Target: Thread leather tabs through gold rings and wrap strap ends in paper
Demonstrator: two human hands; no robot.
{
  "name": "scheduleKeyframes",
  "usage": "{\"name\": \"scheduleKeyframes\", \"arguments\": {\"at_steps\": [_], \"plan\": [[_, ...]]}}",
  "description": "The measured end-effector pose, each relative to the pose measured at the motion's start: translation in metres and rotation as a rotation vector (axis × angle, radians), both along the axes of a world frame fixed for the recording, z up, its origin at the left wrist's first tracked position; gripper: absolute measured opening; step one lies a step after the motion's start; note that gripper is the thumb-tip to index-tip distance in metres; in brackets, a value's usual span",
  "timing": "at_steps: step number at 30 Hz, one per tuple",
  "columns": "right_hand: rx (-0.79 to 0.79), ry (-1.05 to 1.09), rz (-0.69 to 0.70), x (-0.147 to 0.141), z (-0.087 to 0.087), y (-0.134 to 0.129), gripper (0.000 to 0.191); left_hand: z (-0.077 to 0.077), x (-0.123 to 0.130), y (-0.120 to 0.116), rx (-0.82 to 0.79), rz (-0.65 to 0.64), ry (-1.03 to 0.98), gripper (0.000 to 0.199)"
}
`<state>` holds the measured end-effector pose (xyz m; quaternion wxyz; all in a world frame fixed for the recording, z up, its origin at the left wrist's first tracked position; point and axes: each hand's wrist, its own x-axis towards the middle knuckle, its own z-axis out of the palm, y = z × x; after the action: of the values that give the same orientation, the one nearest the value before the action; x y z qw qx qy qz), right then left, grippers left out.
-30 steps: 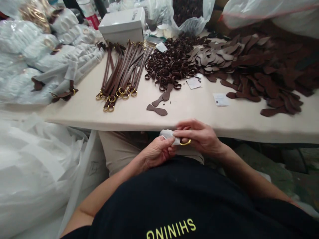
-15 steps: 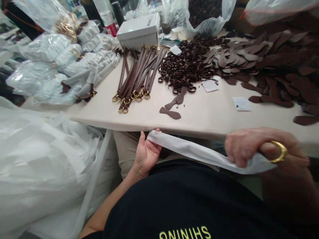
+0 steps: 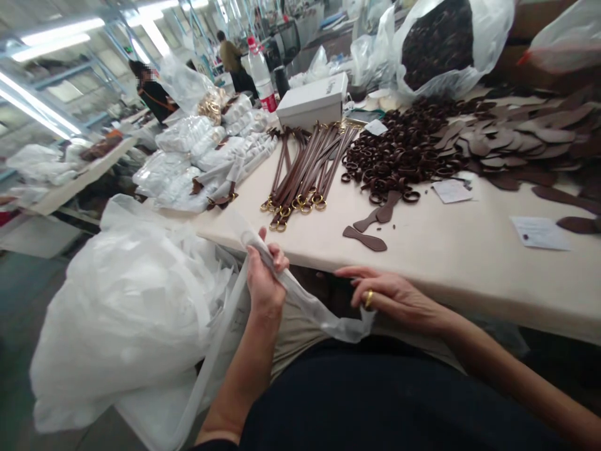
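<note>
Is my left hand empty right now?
No, your left hand has its fingers around a white strip that runs down toward your right hand.

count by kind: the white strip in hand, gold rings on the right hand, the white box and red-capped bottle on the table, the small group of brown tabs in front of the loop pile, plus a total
white strip: 1
gold ring: 1
white box: 1
bottle: 1
brown tabs: 3
total: 7
</note>
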<state>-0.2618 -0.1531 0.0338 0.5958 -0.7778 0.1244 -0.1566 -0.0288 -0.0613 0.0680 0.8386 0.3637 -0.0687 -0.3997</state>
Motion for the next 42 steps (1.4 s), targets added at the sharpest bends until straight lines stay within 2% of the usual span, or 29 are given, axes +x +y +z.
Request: {"name": "scheduleKeyframes", "arguments": {"at_steps": [3,6,8,10,13,15,17,21,26,29,33,37,40,42], "plan": [[0.017,-0.106,0.156,0.051,-0.019,0.017,0.043,-0.001,-0.01,0.003,0.002,-0.167,-0.056,0.038],[0.118,-0.179,0.266,0.083,-0.037,0.036,0.048,-0.005,-0.015,0.01,0.036,-0.209,-0.126,0.047],[0.142,-0.17,0.215,0.094,-0.045,0.045,0.051,-0.011,-0.014,0.016,0.124,-0.199,-0.251,0.055],[0.12,-0.163,0.095,0.099,-0.049,0.049,0.051,-0.018,-0.011,0.023,0.257,-0.242,-0.443,0.057],[0.065,-0.178,-0.056,0.098,-0.047,0.046,0.048,-0.031,-0.009,0.033,0.424,-0.418,-0.72,0.047],[0.027,-0.178,-0.068,0.093,-0.045,0.042,0.046,-0.038,-0.007,0.038,0.485,-0.5,-0.827,0.041],[0.008,-0.174,-0.069,0.086,-0.043,0.036,0.044,-0.042,-0.004,0.042,0.536,-0.505,-0.89,0.037],[0.032,-0.164,-0.17,0.075,-0.033,0.02,0.04,-0.044,0.002,0.051,0.645,-0.471,-0.969,0.031],[0.223,-0.163,-0.055,0.086,-0.013,0.01,0.038,-0.056,-0.005,0.063,0.653,-0.689,-1.099,0.044],[0.283,-0.187,0.004,0.096,-0.012,0.02,0.034,-0.064,-0.009,0.066,0.633,-0.719,-1.091,0.051],[0.124,-0.247,0.024,0.099,-0.026,0.037,0.036,-0.062,-0.009,0.067,0.673,-0.597,-0.992,0.049],[-0.032,-0.274,-0.017,0.094,-0.03,0.034,0.036,-0.056,0.0,0.066,0.509,-0.646,-0.756,0.037],[-0.101,-0.295,-0.048,0.09,-0.024,0.025,0.033,-0.049,0.014,0.061,0.373,-0.597,-0.463,0.047],[-0.194,-0.325,-0.02,0.091,-0.021,0.023,0.03,-0.041,0.024,0.052,0.301,-0.513,-0.405,0.059]]}}
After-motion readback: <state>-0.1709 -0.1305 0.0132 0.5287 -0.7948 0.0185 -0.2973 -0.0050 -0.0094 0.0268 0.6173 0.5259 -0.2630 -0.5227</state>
